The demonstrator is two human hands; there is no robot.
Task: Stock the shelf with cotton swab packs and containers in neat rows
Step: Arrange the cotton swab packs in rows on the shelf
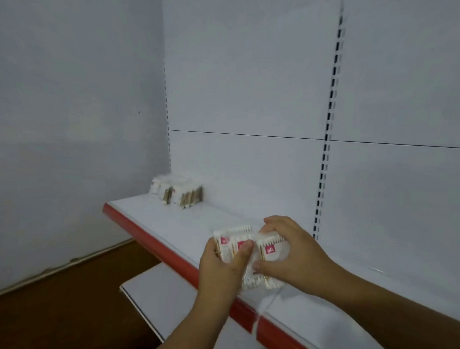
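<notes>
Both hands hold a bunch of clear cotton swab packs (pixel 247 249) with pink labels, just above the front of the white shelf (pixel 170 222). My left hand (pixel 224 270) grips the left side of the bunch, thumb across a pack's face. My right hand (pixel 291 257) grips the right side, fingers curled over the top and thumb underneath. At the shelf's far left corner, several swab packs (pixel 177 190) stand upright in a short row against the back panel.
The shelf has a red front strip (pixel 153 241). A lower white shelf (pixel 162 297) juts out beneath it. A slotted upright (pixel 326 151) divides the white back panels. To the left are a grey wall and dark floor (pixel 62 307).
</notes>
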